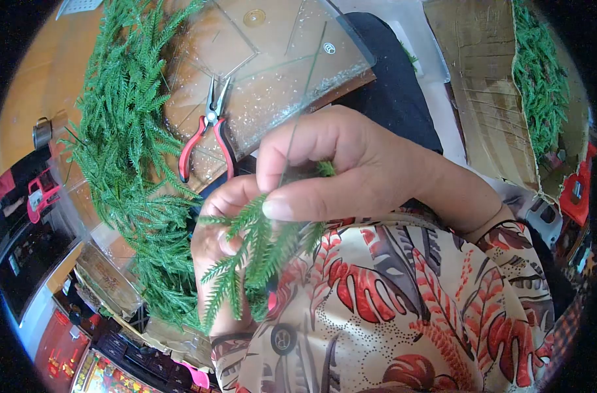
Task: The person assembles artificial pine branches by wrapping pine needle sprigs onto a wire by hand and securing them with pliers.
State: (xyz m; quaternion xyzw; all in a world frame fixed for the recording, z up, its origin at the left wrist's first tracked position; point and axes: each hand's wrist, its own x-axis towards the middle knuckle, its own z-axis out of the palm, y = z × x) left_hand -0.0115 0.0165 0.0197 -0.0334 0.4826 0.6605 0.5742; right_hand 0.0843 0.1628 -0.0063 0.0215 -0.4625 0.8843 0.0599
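In front of my patterned shirt I hold a green artificial pine sprig [262, 245] with drooping, needle-covered tips. Its long thin green stem slants up past my fingers over the table. My right hand [351, 164] pinches the stem between thumb and forefinger. Behind the sprig, my left hand [223, 223] has its fingers curled against it near the base of the stem; the needles hide part of these fingers. Needle-nose pliers [211, 124] with red and black handles lie on the table just beyond my hands, jaws slightly apart.
A thick pile of green pine sprigs [128, 131] runs along the left. The brown table [252, 85] under a clear sheet carries small scraps and loose stems. At right stands a cardboard box [485, 92] with more greenery [541, 85]. A metal mug [42, 132] is far left.
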